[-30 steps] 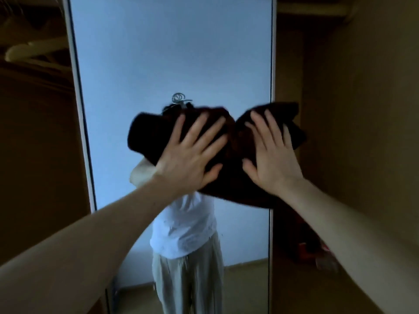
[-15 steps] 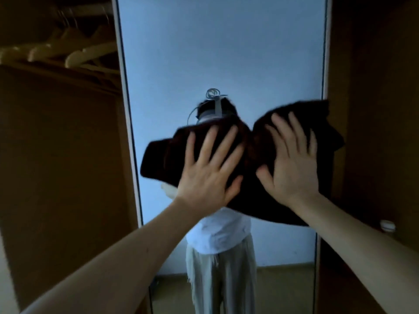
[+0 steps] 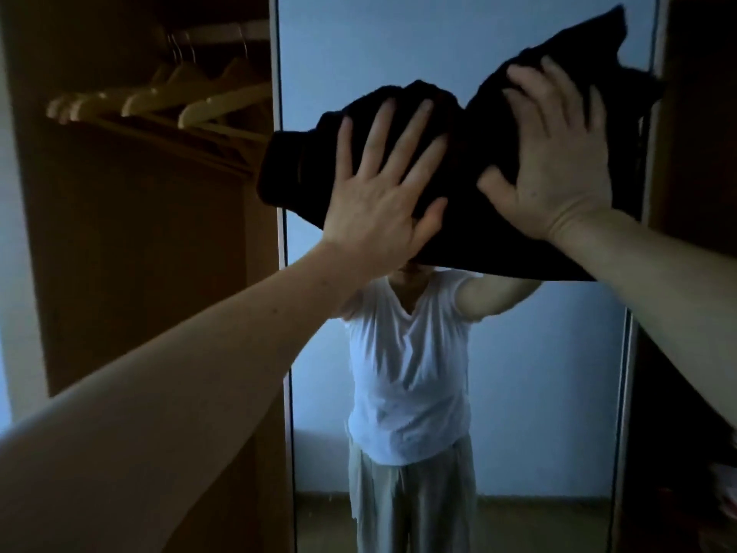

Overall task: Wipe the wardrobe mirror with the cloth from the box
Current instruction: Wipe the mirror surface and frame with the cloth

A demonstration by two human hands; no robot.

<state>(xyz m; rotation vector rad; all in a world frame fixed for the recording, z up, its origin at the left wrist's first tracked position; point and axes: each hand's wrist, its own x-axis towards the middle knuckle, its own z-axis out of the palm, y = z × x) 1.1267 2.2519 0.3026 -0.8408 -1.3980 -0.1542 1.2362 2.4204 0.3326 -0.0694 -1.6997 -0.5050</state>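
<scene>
Reaching up with both bare forearms. Pressing left hand (image 3: pixel 379 197) flat, fingers straight and spread wide, on dark cloth (image 3: pixel 470 153); pressing right hand (image 3: pixel 558 161) likewise, fingers splayed, higher up. Pinning that cloth against upper wardrobe mirror (image 3: pixel 538 373). Farther left, inside the wardrobe, wooden hangers (image 3: pixel 191 101).

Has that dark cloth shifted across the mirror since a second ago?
Yes. The cloth has slid left: its left end now overlaps the mirror's left frame, which it cleared before.
</scene>
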